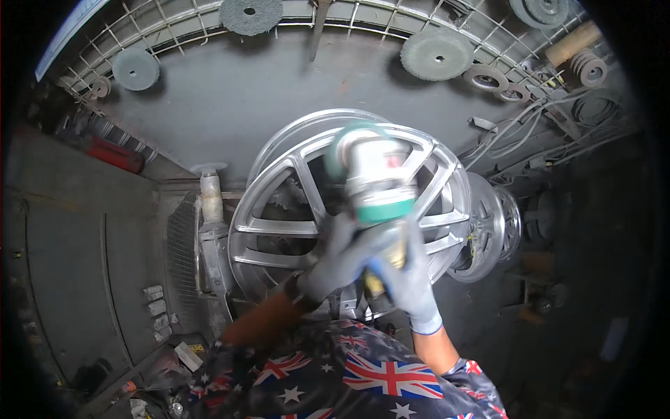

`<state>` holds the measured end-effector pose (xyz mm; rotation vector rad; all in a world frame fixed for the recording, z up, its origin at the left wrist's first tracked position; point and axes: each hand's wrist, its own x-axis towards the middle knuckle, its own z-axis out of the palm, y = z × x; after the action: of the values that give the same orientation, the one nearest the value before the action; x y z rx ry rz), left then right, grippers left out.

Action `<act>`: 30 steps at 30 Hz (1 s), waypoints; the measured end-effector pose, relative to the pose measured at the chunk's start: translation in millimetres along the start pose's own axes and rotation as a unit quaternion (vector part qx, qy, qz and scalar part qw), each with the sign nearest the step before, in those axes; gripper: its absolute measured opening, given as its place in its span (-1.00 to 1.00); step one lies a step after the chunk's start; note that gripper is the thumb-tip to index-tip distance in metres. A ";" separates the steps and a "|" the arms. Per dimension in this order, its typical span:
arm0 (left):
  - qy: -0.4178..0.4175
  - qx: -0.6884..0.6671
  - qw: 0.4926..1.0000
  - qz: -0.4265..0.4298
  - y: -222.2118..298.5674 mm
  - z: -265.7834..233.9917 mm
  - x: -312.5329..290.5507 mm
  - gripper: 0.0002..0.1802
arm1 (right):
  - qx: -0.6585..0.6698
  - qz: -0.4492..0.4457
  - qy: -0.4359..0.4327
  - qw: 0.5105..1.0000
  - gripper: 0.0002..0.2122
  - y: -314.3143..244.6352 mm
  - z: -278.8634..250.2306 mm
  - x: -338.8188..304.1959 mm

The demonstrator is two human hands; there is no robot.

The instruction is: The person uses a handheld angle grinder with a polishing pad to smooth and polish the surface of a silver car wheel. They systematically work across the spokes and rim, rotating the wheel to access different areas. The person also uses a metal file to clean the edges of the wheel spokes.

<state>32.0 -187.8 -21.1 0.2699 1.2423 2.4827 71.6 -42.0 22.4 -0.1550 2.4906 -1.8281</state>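
Both my hands wear grey gloves and are closed round a handheld angle grinder [380, 188] with a silver and green body, blurred by motion. My left hand [333, 262] grips it from the left side. My right hand [413, 279] wraps its yellowish rear part from the right. At the tool's far end, a round greenish disc [338, 152] lies over the upper spokes of a silver alloy wheel [276, 226]; contact cannot be made out. The wheel stands face-up toward me, and the grinder and my hands hide its hub.
A second rim [279, 136] shows behind the wheel, and more wheels [488, 227] stand at right. Along the far wire rack [356, 12] hang several abrasive discs [438, 54]. Cables [509, 133] coil at upper right. A metal post with a wrapped top [211, 195] rises at left.
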 end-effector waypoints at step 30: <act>0.049 0.196 0.953 0.224 -63.6 -23.3 -21.9 -0.49 | -0.028 0.061 -0.062 0.996 -0.13 -29.9 3.1 5.3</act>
<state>58.9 -178.3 -86.3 0.5934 1.8969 2.6102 68.1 -54.5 50.1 -0.1112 2.4116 -1.6497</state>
